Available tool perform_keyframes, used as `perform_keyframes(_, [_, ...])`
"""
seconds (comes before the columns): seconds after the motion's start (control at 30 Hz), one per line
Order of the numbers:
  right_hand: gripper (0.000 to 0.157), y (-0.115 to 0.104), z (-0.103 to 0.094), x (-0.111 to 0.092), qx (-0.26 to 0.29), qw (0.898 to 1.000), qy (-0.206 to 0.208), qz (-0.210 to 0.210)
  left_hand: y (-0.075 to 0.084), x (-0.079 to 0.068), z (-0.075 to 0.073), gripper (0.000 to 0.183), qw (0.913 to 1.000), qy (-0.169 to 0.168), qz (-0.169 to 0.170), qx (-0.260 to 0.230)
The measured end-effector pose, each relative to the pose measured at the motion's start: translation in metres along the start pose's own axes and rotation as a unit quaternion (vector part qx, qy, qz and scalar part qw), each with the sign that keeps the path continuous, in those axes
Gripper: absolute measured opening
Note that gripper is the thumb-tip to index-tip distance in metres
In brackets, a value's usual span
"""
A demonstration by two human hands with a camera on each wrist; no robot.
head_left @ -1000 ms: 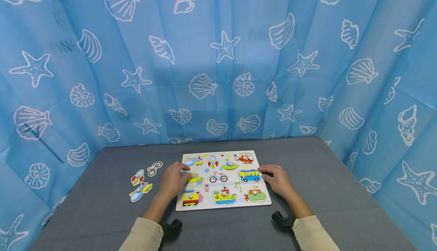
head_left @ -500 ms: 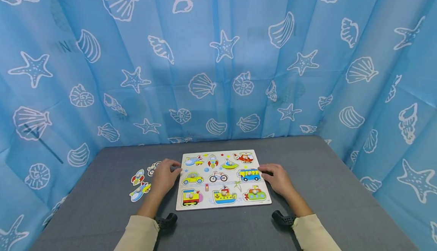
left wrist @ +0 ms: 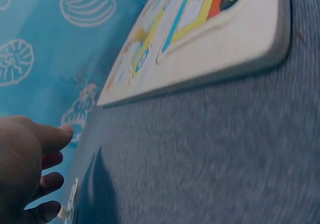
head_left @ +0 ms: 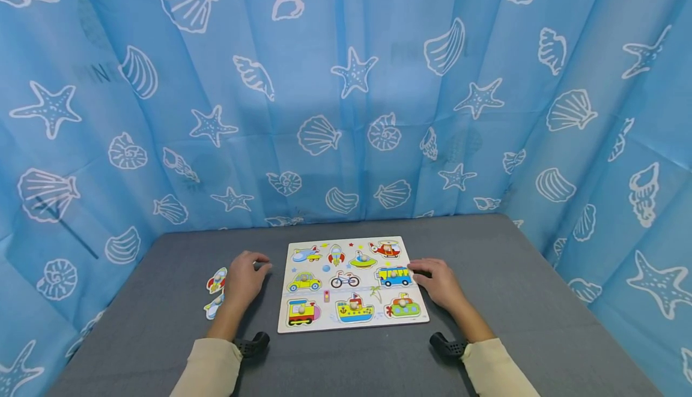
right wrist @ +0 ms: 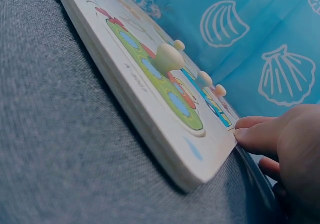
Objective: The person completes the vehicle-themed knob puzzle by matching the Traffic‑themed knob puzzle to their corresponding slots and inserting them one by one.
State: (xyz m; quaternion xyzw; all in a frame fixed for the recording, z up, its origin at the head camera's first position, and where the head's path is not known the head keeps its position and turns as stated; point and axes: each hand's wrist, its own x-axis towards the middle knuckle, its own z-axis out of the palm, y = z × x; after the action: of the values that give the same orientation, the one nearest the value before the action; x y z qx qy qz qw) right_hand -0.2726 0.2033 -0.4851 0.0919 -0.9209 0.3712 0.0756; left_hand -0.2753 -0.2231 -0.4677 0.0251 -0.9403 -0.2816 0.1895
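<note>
Swinging our relaxed, empty left hand (head_left: 243, 281) toward the surface's (head_left: 346, 361) left edge, we neared the unplaced rocket piece (head_left: 217, 280); our right hand (head_left: 440, 283) pinched the board (head_left: 328, 318).

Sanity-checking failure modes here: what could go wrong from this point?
1. Right grip is at the board's right edge, beside the bus piece; a push might shift the board.
2. Rocket piece and plane piece lie close together; picking one could disturb the other.
3. The left arm partly hides the plane piece in the head view; tracking could lose it.
</note>
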Motion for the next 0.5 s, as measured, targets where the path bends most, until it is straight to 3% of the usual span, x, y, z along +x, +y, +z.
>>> perform_keyframes(0.5, [0.027, 0.000, -0.001, 0.000, -0.002, 1.000, -0.001, -0.006, -0.022, 0.003, -0.011, 0.031, 0.9976, 0.012, 0.006, 0.068])
